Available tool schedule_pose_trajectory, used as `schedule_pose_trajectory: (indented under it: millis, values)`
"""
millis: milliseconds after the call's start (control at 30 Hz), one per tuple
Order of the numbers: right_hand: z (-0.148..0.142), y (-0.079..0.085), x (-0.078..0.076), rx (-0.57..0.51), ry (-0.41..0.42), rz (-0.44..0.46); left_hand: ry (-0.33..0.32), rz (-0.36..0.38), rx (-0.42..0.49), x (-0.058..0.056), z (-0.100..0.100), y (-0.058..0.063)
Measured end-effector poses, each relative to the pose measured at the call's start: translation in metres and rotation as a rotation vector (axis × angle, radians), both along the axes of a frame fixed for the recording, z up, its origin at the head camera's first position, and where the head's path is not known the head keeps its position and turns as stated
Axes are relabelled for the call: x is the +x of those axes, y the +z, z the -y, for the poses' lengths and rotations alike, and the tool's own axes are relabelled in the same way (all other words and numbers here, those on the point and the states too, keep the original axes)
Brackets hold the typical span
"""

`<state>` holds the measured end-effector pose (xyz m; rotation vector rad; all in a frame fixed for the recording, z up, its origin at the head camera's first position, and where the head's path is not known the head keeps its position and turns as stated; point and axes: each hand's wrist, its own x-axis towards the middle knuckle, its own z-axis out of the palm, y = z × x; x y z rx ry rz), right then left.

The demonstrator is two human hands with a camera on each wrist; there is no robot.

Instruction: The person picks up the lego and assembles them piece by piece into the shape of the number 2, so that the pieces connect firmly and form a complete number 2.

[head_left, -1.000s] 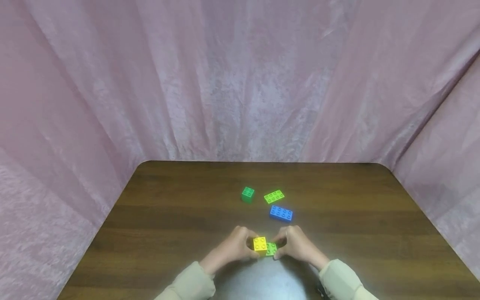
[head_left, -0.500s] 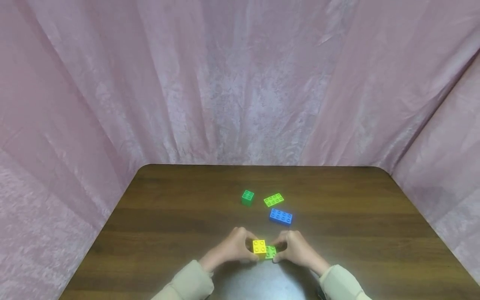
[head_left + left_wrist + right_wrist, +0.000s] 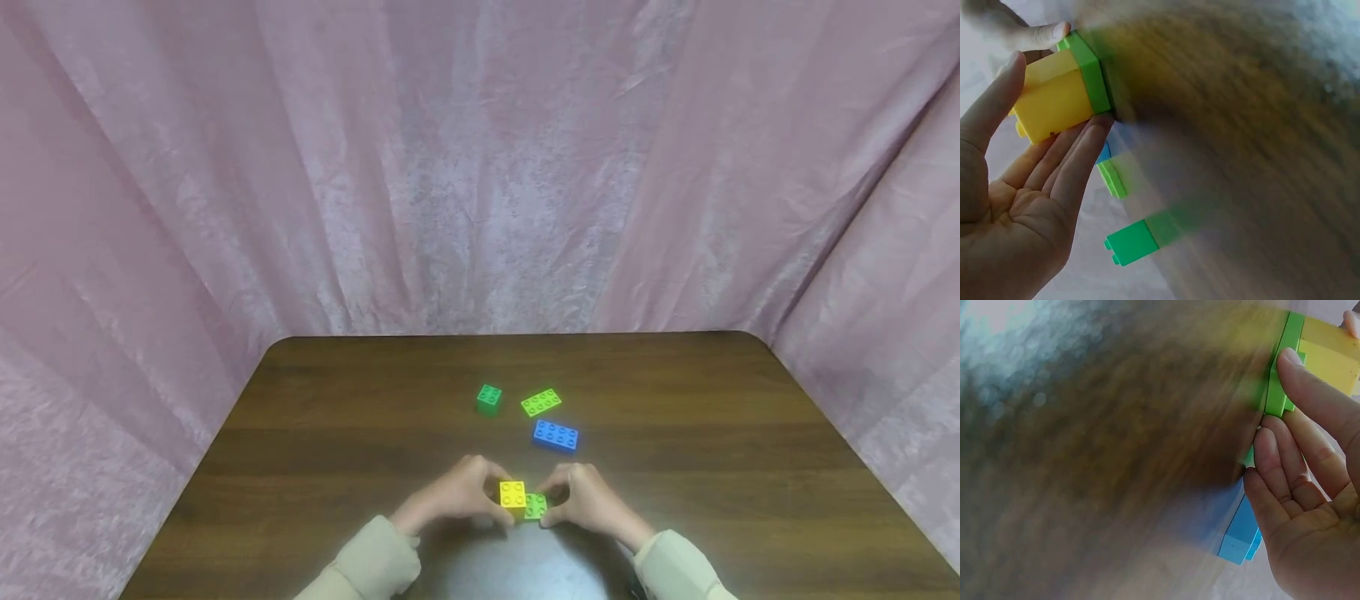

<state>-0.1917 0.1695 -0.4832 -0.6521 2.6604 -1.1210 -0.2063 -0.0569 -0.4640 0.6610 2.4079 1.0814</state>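
A square yellow building brick (image 3: 513, 497) sits on the left part of a thin light green studded plate (image 3: 536, 507), whose right studs stay uncovered. From the left, my left hand (image 3: 467, 490) holds the yellow brick between thumb and fingers; in the left wrist view the thumb lies against the brick's (image 3: 1057, 94) side. My right hand (image 3: 588, 498) pinches the bare right end of the plate. Its thumb presses the plate's (image 3: 1277, 387) near edge in the right wrist view. Both pieces are low at the tabletop, near the front.
Beyond the hands lie a blue brick (image 3: 556, 435), a second light green plate (image 3: 542, 402) and a square dark green brick (image 3: 489, 399). They rest on a brown wooden table (image 3: 337, 417), with a pink curtain (image 3: 480, 167) behind its far edge.
The head view has tilted slightly, so everything sits a little lower and further left in it. Both hands keep their hold on the yellow brick and plate.
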Motion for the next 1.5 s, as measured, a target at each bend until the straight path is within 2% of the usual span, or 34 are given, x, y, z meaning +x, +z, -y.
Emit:
schedule_pose_trajectory:
  millis: [167,333,533,667,1000,1267,1500]
  values:
    - [-0.001,-0.001,0.0,-0.006,-0.004,0.008,-0.029,0.024,-0.001,-0.003,0.003,0.004]
    - [-0.001,-0.002,-0.001,-0.003,0.002,0.006,-0.049,0.037,0.038,-0.012,0.006,0.01]
    - [0.0,-0.001,-0.001,0.008,-0.011,0.002,-0.028,-0.04,0.067,-0.029,0.003,0.012]
    - [0.0,0.0,-0.001,0.004,-0.011,0.015,-0.02,-0.091,0.078,-0.042,-0.005,0.01]
    - [-0.001,-0.003,0.002,-0.033,-0.007,0.017,-0.03,-0.134,0.134,-0.071,-0.031,-0.001]
    - [-0.001,-0.005,0.002,-0.04,0.003,0.006,-0.045,-0.191,0.089,-0.081,-0.042,-0.014]
    - [-0.002,-0.005,0.001,-0.045,0.003,0.014,-0.047,-0.199,0.076,-0.086,-0.05,-0.021]
